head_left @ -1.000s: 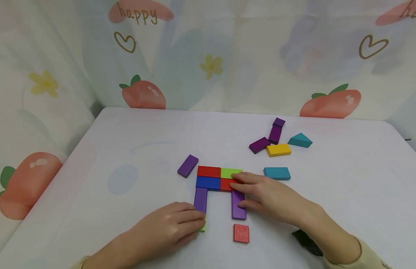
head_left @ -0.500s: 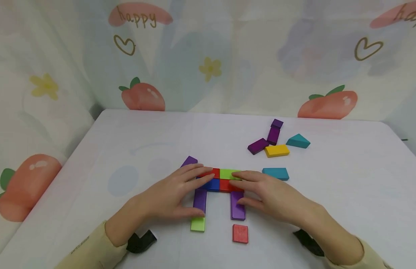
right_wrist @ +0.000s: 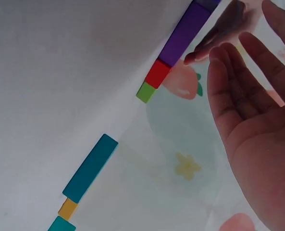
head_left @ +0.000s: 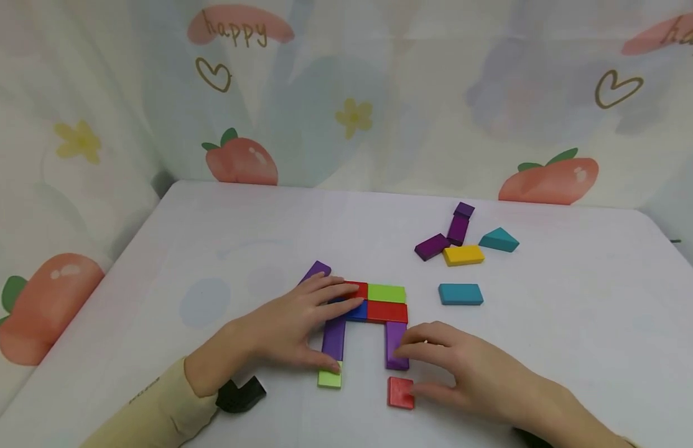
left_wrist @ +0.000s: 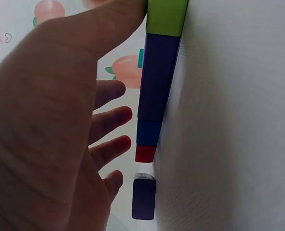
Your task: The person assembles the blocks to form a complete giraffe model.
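Flat coloured blocks lie joined on the white table. Two rows hold a red block (head_left: 360,289), a light green block (head_left: 386,294), a blue block (head_left: 357,310) and a second red block (head_left: 387,312). Below them run a left purple block (head_left: 333,341) and a right purple block (head_left: 395,339). My left hand (head_left: 282,328) spreads over the left side, fingertips over red and blue, thumb by the small green block (head_left: 328,379). At the right purple block are my right hand's (head_left: 469,370) loosely bent fingers, its thumb at the edge of a small red square block (head_left: 400,393).
Loose blocks lie farther right: a teal rectangle (head_left: 461,294), a yellow block (head_left: 463,255), a teal triangle (head_left: 499,240) and several dark purple ones (head_left: 432,247). Another purple block (head_left: 315,271) sits behind my left hand. A patterned curtain (head_left: 413,93) stands at the back.
My left hand has moved up from the lower green block to the upper left of the blocks. My right hand has left the upper right blocks and come down towards the small red square.
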